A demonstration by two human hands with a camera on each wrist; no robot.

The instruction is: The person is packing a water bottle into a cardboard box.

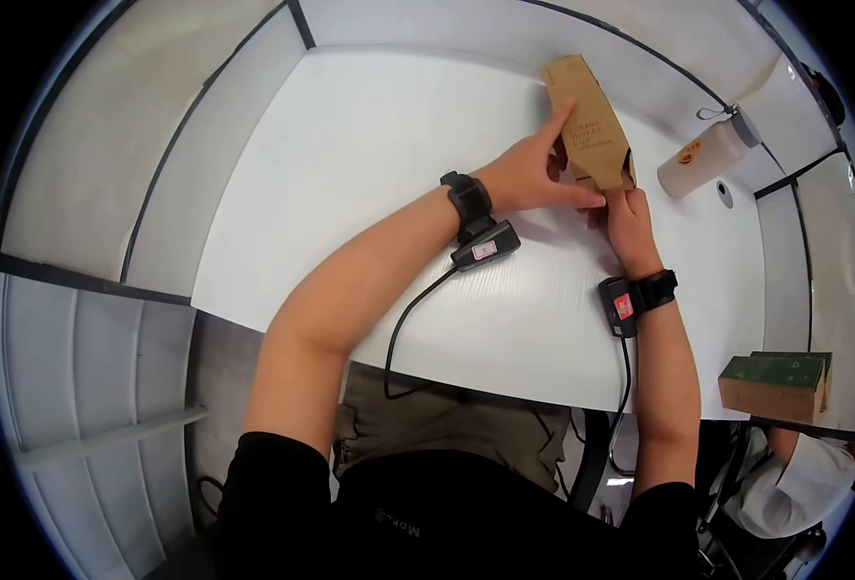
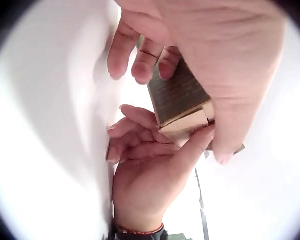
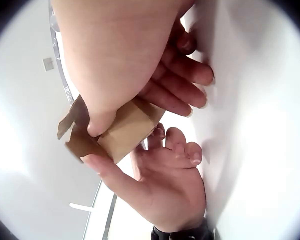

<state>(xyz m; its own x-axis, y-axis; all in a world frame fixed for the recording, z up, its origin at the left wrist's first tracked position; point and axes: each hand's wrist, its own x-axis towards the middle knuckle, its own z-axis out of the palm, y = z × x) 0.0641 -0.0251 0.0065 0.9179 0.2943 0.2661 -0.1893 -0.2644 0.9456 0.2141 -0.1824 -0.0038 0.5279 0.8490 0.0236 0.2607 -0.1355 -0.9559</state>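
Observation:
A brown cardboard box (image 1: 590, 121) with printed lettering is held tilted over the far right part of the table. My left hand (image 1: 529, 179) grips it from the left, with one finger along its printed face and the thumb by its near end. At that end, my right hand (image 1: 631, 227) pinches the box's edge between thumb and fingers. In the right wrist view, cardboard flaps (image 3: 72, 122) stand out beside the right thumb. The left wrist view shows a dark side of the box (image 2: 177, 97) between both hands. The box's interior is hidden.
A pale bottle (image 1: 708, 155) with a grey lid and strap stands on the right, by a round hole (image 1: 724, 194) in the white table (image 1: 350, 145). Green-and-brown boxes (image 1: 776, 382) sit at the near right corner. Low partitions (image 1: 224, 145) border the table. Cables (image 1: 394, 338) hang from the wrist cameras.

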